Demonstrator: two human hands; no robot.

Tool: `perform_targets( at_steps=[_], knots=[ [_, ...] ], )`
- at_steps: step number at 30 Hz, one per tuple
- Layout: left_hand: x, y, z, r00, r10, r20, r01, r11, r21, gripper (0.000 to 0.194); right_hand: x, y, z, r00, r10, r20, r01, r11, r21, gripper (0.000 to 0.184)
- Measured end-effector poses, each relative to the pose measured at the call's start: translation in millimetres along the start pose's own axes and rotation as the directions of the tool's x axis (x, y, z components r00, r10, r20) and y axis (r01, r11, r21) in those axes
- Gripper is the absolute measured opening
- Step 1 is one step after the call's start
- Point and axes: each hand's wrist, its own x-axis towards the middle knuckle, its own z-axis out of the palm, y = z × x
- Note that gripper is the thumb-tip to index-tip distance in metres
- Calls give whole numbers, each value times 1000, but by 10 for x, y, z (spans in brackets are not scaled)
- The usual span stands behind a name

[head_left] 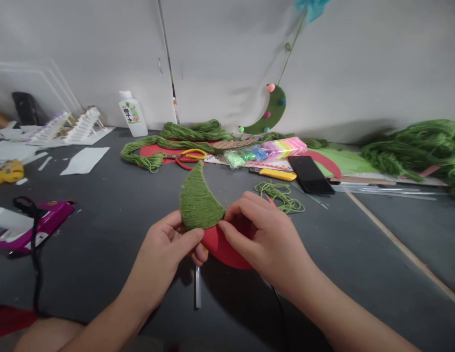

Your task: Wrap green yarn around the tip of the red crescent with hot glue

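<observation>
A red crescent cutout (pixel 227 248) is held up in front of me, its upper horn wound closely with green yarn (pixel 200 200). My left hand (pixel 172 239) grips it at the wound part, thumb on the front and fingers behind. With thumb and index finger, my right hand (pixel 262 227) pinches the inner edge where the winding ends; whether a loose strand is in that pinch is too small to tell. The right hand covers the other horn. Below my left hand a clear glue stick (pixel 198 288) sticks out, with a bit of yellow above it.
Behind lie scissors (pixel 189 157), a yarn skein (pixel 194 132), a pom-pom bag (pixel 266 150), a yellow cutter (pixel 277 174), a phone (pixel 311 174) and loose yarn (pixel 281 197). A white bottle (pixel 133 115) stands by the wall. Leftward is a purple tool (pixel 47 220) with a black cable.
</observation>
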Motion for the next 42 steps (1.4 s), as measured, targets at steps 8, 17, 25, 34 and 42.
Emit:
perform_targets(
  at_steps=[8, 17, 25, 34, 42],
  knots=[
    [4, -17, -20, 1000, 23, -20, -22, 998, 51, 6, 8, 2, 7, 993, 112, -29, -112, 994, 2, 13],
    [9, 7, -15, 999, -33, 27, 36, 996, -84, 14, 57, -14, -22, 985, 159, 63, -165, 981, 97, 13],
    [2, 0, -5, 995, -91, 28, 95, 982, -164, 21, 63, 2, -20, 983, 175, 54, -181, 975, 132, 13],
    [-3, -9, 44, 995, -99, -24, 95, 985, -142, 15, 42, 9, 32, 988, 150, 46, -155, 980, 124, 15],
    [20, -8, 44, 995, -97, -13, 94, 984, -151, 12, 44, 1, 62, 984, 170, 46, -174, 981, 90, 16]
  ],
)
